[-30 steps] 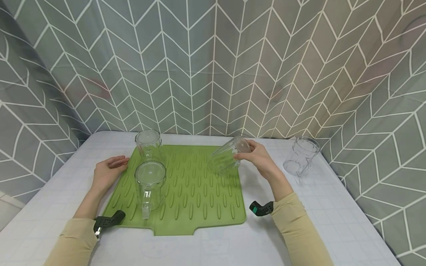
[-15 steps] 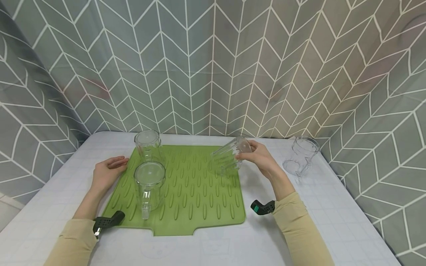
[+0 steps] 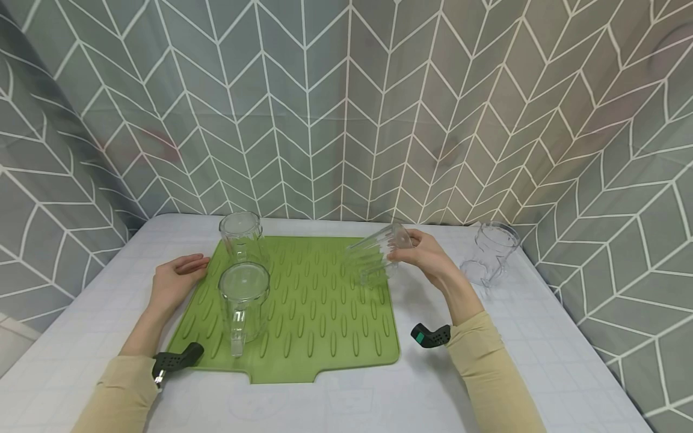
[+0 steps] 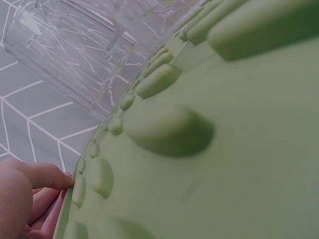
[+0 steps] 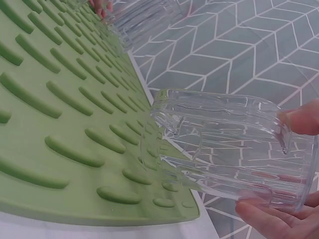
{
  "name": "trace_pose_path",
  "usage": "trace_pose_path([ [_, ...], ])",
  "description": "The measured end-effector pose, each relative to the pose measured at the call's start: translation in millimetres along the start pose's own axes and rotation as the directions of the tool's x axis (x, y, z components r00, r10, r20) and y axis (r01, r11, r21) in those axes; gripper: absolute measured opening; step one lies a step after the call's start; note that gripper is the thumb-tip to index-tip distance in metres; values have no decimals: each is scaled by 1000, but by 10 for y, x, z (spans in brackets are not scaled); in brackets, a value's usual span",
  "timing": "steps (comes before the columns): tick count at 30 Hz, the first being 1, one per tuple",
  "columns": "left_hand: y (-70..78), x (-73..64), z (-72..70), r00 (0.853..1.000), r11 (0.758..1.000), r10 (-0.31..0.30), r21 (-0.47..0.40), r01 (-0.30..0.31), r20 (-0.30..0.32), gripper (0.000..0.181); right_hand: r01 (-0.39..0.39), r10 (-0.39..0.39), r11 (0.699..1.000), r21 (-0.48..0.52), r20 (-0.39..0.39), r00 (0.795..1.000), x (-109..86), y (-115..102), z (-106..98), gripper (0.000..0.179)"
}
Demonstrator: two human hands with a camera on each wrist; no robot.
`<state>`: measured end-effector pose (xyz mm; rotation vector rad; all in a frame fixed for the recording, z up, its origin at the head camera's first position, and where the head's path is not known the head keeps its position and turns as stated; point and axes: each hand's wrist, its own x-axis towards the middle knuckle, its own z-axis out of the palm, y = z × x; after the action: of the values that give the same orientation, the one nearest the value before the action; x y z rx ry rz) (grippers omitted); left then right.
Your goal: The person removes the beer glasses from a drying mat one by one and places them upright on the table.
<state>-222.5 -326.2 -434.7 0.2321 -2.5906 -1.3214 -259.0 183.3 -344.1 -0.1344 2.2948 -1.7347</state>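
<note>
My right hand (image 3: pixel 422 255) holds a clear glass mug (image 5: pixel 214 144) by one end, thumb on one side and fingers on the other. The mug is tilted, its far end low over the right part of a green drying mat (image 3: pixel 314 337); whether it touches the mat I cannot tell. Beside the mat's left edge rests my left hand (image 3: pixel 175 279), its fingers loose. In the left wrist view, the thumb (image 4: pixel 50 175) touches that edge. Two more clear mugs stand on the mat's left side: the nearer mug (image 3: pixel 245 288), handle towards me, and the farther mug (image 3: pixel 240 231).
Another clear glass mug (image 3: pixel 487 258) stands on the white table (image 3: pixel 346 403), right of my right hand. A grey curtain (image 3: pixel 325 120) with white zigzag lines closes in the back and sides. Raised oval ridges cover the mat.
My right hand and its mug have shifted slightly to the right, and the mug's tilt has changed a little. My left hand and the other mugs stay in place.
</note>
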Motion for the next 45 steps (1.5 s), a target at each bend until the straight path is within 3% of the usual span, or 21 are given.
trace_pose_path([
  [10,7,-1,2,1000,1000,-5,-12,5,3,49,8,-7,1000,-20,40,999,-5,17,-62,86],
  [21,33,0,3,1000,1000,-18,-6,18,5,48,-16,17,999,-46,19,1000,-29,30,-115,97],
  [31,-2,9,1,1000,1000,-6,-2,6,0,49,1,-3,999,38,44,999,-24,81,-141,94],
  [45,-13,15,1,1000,1000,3,4,-3,2,48,50,-52,993,105,20,998,-19,69,-128,84],
])
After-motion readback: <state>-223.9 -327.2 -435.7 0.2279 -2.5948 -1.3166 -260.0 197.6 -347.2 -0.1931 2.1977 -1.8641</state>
